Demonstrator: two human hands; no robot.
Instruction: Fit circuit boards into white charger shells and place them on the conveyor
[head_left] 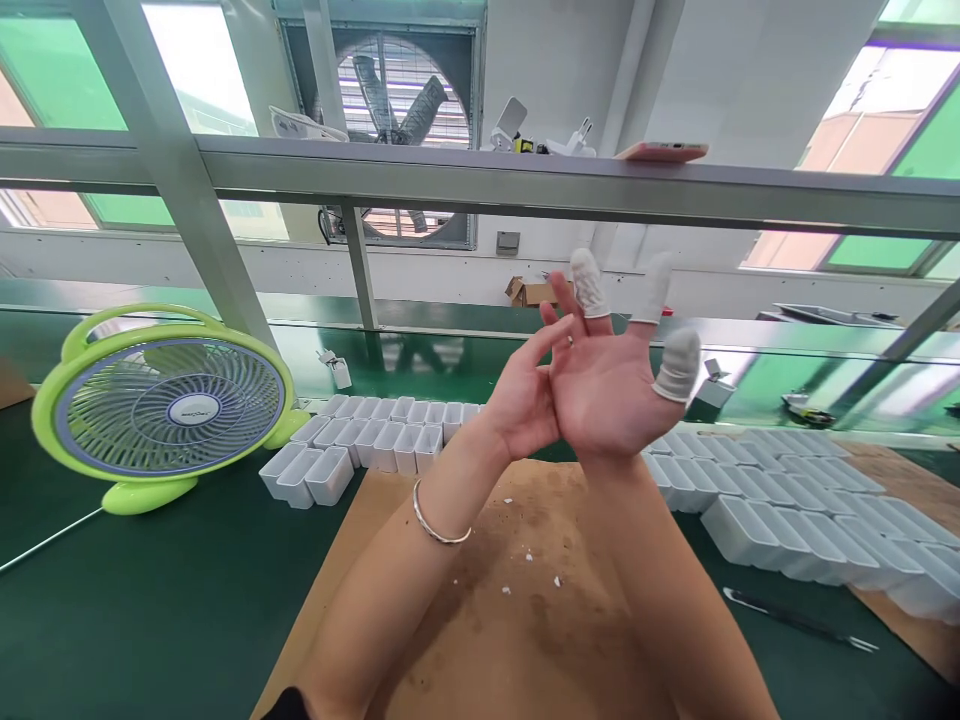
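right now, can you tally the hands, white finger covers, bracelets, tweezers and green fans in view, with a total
Hands (left hand, right hand): 2
White finger covers: 3
Bracelet: 1
Tweezers: 1
Green fan: 1
Total: 8

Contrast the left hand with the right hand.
The right hand wears three white finger covers; the left hand shows none. The left hand has a wrist bracelet; the right hand shows none. The right hand reaches higher in view than the left hand. The two touch.

Left hand (526,405) touches raised right hand (609,388), fingers spread
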